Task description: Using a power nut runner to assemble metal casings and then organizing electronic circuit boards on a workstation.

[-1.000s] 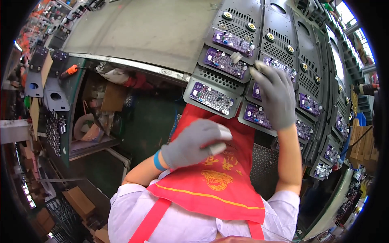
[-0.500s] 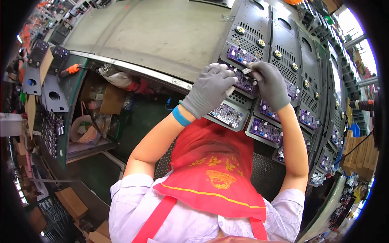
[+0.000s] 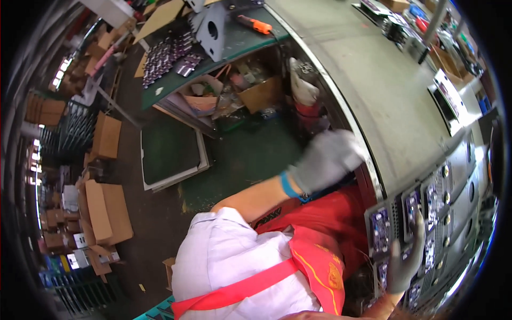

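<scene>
My left hand (image 3: pixel 332 161), in a grey glove with a blue band at the wrist, is beside the conveyor's metal edge and smeared by motion. Whether it holds anything I cannot make out. At lower right, my right hand (image 3: pixel 408 258), also gloved in grey, has its fingers stretched and thumb apart over the circuit boards. A purple circuit board (image 3: pixel 380 229) lies on a dark perforated metal panel (image 3: pixel 394 209) just left of that hand. Several similar panels carrying boards and brass-coloured round parts lie overlapped to the right.
A green-topped bench (image 3: pixel 242 48) at upper left bears an orange-and-black corded tool (image 3: pixel 256 24), a grey metal panel (image 3: pixel 209 32) and stacked purple boards (image 3: pixel 165 57). Under it is a shelf with a cardboard box (image 3: pixel 260 96). Open cartons (image 3: pixel 106 213) stand on the floor at left.
The view has swung left. My left hand has left the boards and moved to the conveyor's edge. My right hand has opened from a pinch on a small white piece.
</scene>
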A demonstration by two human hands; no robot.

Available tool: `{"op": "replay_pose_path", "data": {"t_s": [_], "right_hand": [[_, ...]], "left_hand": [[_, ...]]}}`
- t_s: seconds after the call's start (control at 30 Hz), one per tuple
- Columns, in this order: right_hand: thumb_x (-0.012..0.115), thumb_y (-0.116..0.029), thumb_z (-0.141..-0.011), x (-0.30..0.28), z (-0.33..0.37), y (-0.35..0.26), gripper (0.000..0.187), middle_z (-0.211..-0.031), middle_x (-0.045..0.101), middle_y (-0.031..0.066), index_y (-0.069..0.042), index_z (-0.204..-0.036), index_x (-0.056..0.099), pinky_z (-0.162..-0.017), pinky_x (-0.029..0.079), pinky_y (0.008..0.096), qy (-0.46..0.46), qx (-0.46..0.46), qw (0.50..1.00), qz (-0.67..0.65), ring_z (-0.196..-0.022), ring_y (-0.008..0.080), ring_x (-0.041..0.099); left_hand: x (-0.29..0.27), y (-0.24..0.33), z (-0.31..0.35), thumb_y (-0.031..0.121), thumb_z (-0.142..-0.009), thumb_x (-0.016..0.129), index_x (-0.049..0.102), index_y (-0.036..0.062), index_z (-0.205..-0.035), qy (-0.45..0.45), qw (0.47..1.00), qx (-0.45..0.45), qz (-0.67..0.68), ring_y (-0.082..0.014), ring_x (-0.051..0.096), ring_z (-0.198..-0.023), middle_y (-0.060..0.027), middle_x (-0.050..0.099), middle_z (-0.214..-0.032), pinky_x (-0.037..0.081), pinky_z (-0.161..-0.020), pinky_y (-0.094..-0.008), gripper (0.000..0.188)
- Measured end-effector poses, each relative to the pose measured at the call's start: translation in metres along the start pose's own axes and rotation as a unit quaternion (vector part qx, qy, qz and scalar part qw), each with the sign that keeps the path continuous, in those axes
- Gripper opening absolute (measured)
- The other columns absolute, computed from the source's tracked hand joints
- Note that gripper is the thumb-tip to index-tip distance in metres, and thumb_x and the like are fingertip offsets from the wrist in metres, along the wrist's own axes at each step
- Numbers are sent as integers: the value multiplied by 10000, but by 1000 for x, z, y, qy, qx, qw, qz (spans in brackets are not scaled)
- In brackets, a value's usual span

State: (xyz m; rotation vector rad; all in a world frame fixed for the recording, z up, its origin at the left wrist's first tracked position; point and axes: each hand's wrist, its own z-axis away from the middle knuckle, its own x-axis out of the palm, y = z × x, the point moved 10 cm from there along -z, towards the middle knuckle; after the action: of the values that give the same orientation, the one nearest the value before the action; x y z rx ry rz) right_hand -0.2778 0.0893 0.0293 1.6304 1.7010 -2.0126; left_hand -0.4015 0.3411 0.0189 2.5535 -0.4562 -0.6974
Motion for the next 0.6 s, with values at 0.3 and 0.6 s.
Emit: {"op": "replay_pose_path", "data": {"t_s": [0.3, 0.6], "right_hand": [[507, -8, -839, 15, 17, 25, 452, -1368, 475, 234, 30, -1290, 506, -1095, 317, 427, -37, -28, 996, 81, -1297, 357, 441], [565, -93, -914, 45, -1, -38, 302, -1195, 580, 255, 77, -1163, 579, -936, 481, 426, -50, -74, 986, 137, -1135, 384, 562]], "left_hand": [[-386, -282, 148, 67, -873, 615, 651, 17, -1002, 398, 812, -278, -324, -176, 643, -820, -95, 694, -980, 508, -750, -312, 143], [-537, -282, 210, 188, -808, 621, 698, 97, -882, 429, 576, -316, -619, -328, 629, -885, -136, 670, -939, 495, -784, -435, 140]]}}
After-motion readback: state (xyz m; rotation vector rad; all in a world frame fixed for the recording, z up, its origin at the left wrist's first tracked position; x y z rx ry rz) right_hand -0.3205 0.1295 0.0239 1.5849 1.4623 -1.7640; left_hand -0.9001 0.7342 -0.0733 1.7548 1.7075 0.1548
